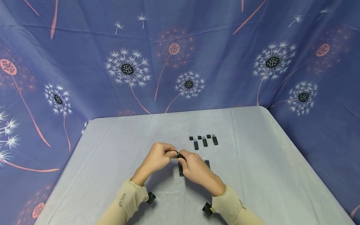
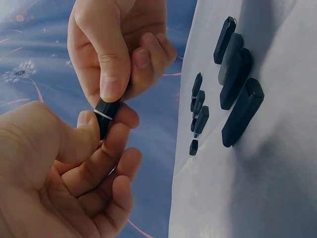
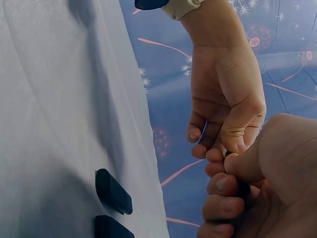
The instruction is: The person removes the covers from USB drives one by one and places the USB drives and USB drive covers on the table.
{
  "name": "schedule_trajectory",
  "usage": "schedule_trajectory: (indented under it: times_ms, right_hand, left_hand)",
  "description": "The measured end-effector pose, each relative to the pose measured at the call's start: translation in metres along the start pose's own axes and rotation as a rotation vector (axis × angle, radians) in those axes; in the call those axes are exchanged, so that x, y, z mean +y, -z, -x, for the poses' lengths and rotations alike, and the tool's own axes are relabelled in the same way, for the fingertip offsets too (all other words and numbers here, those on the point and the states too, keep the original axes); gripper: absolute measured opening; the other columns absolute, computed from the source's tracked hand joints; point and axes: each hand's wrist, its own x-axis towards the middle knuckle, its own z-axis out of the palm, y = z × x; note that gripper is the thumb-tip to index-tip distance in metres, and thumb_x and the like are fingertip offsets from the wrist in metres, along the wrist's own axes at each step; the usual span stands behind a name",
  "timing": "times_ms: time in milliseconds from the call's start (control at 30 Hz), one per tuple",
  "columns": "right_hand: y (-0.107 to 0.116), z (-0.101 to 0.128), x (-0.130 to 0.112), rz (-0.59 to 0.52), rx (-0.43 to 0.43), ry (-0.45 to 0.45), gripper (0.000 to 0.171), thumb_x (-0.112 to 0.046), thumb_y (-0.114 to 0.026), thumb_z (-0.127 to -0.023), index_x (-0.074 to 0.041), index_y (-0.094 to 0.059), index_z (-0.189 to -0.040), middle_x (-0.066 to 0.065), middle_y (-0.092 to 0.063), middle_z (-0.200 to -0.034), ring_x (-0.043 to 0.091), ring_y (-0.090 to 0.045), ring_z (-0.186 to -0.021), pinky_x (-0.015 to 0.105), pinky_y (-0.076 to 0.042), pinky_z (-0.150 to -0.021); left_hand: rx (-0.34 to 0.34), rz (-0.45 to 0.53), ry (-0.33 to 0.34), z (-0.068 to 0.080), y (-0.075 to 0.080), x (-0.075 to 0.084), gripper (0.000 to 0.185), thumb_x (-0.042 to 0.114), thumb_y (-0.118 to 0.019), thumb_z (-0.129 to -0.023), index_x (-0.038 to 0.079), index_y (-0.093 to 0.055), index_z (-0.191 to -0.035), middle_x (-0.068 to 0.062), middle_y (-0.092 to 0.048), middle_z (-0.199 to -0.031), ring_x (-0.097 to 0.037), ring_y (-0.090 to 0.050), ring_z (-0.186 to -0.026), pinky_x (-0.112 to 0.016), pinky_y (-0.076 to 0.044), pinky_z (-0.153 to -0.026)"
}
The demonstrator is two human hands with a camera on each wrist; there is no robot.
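Small black plastic stick with thin white seam (image 2: 105, 115) pinched at both ends, held above grey-clothed counter (image 1: 112, 162): left hand (image 1: 156, 159) and right hand (image 1: 197, 170) grips clamped on it. White seam seen only in left wrist view; head view alone shows row of small black sticks and caps (image 1: 204, 141) beyond hands.

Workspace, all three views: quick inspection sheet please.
Surface: table under a pale grey cloth, creased.
Job's things: small black stick with a pale seam, pinched from both ends, held above the table.
Clutter: row of uncapped sticks with loose caps behind; more black sticks by the right hand.
Hands: left hand and right hand both pinch the stick.
Cables: nothing seen.
Surroundings: blue dandelion-print backdrop.
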Motion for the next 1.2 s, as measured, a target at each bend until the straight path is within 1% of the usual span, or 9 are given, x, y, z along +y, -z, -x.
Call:
schedule_trajectory:
  times_ms: [167, 367, 433, 533, 667, 800, 967, 1100, 1200]
  right_hand:
    - [-0.0022, 0.0001, -0.0003, 0.017, 0.026, -0.008, 0.010, -0.008, -0.056, -0.105, -0.007, -0.065, -0.102, -0.006, -0.052, -0.072, 0.006, -0.045, -0.060, 0.023, -0.040, -0.056]
    - [-0.0040, 0.0006, 0.0010, 0.013, 0.016, -0.048, 0.014, -0.014, -0.053, -0.107, -0.009, -0.066, -0.104, -0.008, -0.048, -0.067, 0.004, -0.042, -0.054, 0.023, -0.038, -0.051]
    - [-0.0047, 0.0009, 0.0016, 0.022, 0.018, -0.045, 0.014, -0.015, -0.054, -0.107, -0.010, -0.067, -0.106, -0.008, -0.050, -0.068, 0.003, -0.043, -0.055, 0.023, -0.040, -0.052]
    - [-0.0061, 0.0005, 0.0026, 0.038, 0.032, -0.021, 0.013, -0.017, -0.056, -0.106, -0.012, -0.068, -0.108, -0.008, -0.054, -0.071, 0.003, -0.046, -0.060, 0.023, -0.042, -0.055]
    - [-0.0067, -0.0003, 0.0029, 0.015, 0.038, -0.003, 0.011, -0.023, -0.060, -0.106, -0.015, -0.068, -0.104, -0.010, -0.053, -0.072, 0.002, -0.046, -0.060, 0.021, -0.041, -0.054]
    - [-0.0063, -0.0008, 0.0029, -0.005, 0.057, 0.002, 0.011, -0.023, -0.063, -0.105, -0.015, -0.068, -0.099, -0.010, -0.048, -0.068, 0.001, -0.042, -0.056, 0.020, -0.038, -0.051]
    - [-0.0073, -0.0011, 0.0035, 0.001, 0.088, 0.016, 0.009, -0.019, -0.067, -0.102, -0.016, -0.070, -0.094, -0.010, -0.054, -0.074, 0.001, -0.046, -0.062, 0.020, -0.041, -0.055]
    - [-0.0075, -0.0012, 0.0037, -0.003, 0.077, 0.013, 0.011, -0.020, -0.069, -0.100, -0.016, -0.070, -0.090, -0.011, -0.053, -0.069, 0.000, -0.044, -0.058, 0.020, -0.040, -0.053]
    - [-0.0092, -0.0015, 0.0041, 0.002, 0.058, 0.022, 0.012, -0.019, -0.067, -0.102, -0.014, -0.070, -0.092, -0.011, -0.050, -0.066, 0.000, -0.042, -0.055, 0.019, -0.038, -0.051]
  left_hand:
    - [-0.002, 0.013, 0.003, 0.0004, -0.0001, -0.0016, 0.015, 0.013, -0.070, -0.098, 0.019, -0.081, -0.090, 0.008, -0.075, -0.079, -0.005, -0.068, -0.074, -0.027, -0.056, -0.067]
    - [-0.075, 0.016, -0.007, -0.0001, 0.0017, -0.0057, 0.012, 0.022, -0.070, -0.100, 0.017, -0.081, -0.100, 0.008, -0.076, -0.085, -0.008, -0.071, -0.077, -0.028, -0.058, -0.070]
    - [-0.092, 0.012, -0.008, -0.0007, 0.0024, -0.0067, 0.013, 0.027, -0.071, -0.100, 0.017, -0.080, -0.102, 0.008, -0.076, -0.085, -0.010, -0.072, -0.077, -0.027, -0.058, -0.069]
    - [-0.098, 0.025, 0.003, -0.0012, 0.0034, -0.0074, 0.014, 0.030, -0.073, -0.098, 0.019, -0.079, -0.101, 0.007, -0.075, -0.084, -0.019, -0.073, -0.078, -0.028, -0.057, -0.066]
    - [-0.101, 0.057, 0.021, -0.0007, 0.0047, -0.0075, 0.009, 0.028, -0.075, -0.096, 0.020, -0.079, -0.099, 0.007, -0.074, -0.081, -0.030, -0.074, -0.078, -0.029, -0.056, -0.062]
    - [-0.108, 0.060, 0.014, -0.0006, 0.0042, -0.0076, 0.010, 0.028, -0.075, -0.096, 0.020, -0.078, -0.102, 0.009, -0.073, -0.080, -0.030, -0.074, -0.078, -0.029, -0.056, -0.062]
    - [-0.128, 0.071, 0.007, -0.0012, 0.0026, -0.0080, 0.008, 0.024, -0.074, -0.097, 0.019, -0.077, -0.103, 0.007, -0.073, -0.080, -0.030, -0.074, -0.078, -0.028, -0.057, -0.063]
    - [-0.150, 0.078, 0.009, -0.0002, 0.0020, -0.0082, 0.006, 0.022, -0.072, -0.098, 0.019, -0.077, -0.101, 0.007, -0.074, -0.080, -0.030, -0.074, -0.079, -0.028, -0.056, -0.063]
    - [-0.145, 0.072, -0.007, 0.0008, 0.0021, -0.0082, 0.006, 0.021, -0.071, -0.098, 0.017, -0.077, -0.097, 0.004, -0.074, -0.077, -0.032, -0.073, -0.076, -0.027, -0.054, -0.060]
